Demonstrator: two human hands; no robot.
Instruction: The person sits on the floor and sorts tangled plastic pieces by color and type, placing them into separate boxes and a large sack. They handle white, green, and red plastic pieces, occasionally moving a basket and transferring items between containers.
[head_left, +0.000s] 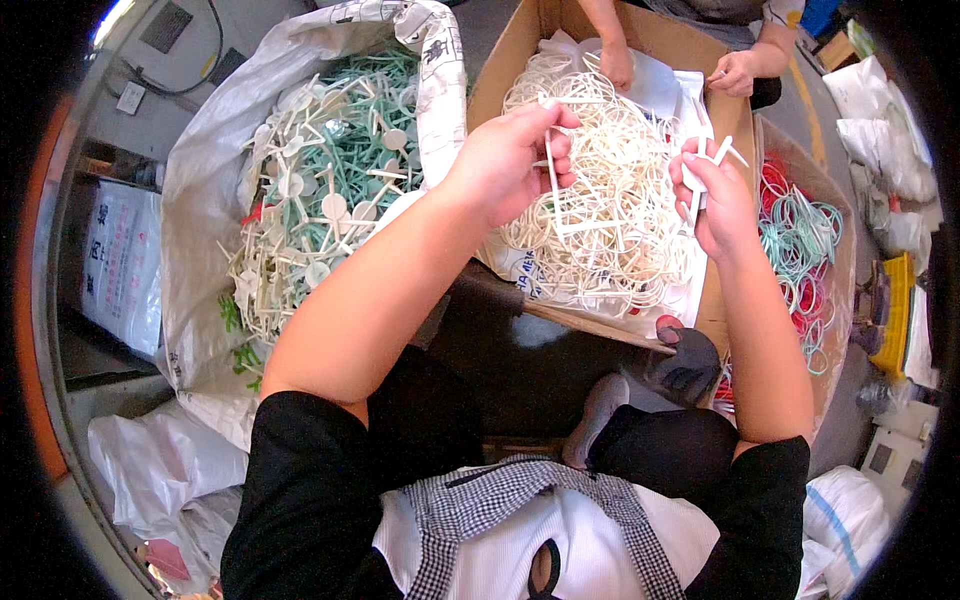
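My left hand (517, 154) is closed around a thin white plastic frame piece (554, 187), with arms that stick out at its top and bottom. In my right hand (716, 199) are white plastic sprue pieces (696, 171), including a flat round part and several rods. Both hands are above a cardboard box (510, 64) lined with white bag material, which holds a tangle of cream-white plastic rings (615, 187). To the left, a large woven sack (202, 172) is filled with green and cream plastic sprues (330, 165), some ending in round discs.
Across the box, another person's hand (616, 66) reaches into the rings, and their other hand (733, 73) is at the box's edge. A second carton (844, 300) at right contains red and turquoise rings (799, 232). A dark glove (686, 360) hangs at the near corner.
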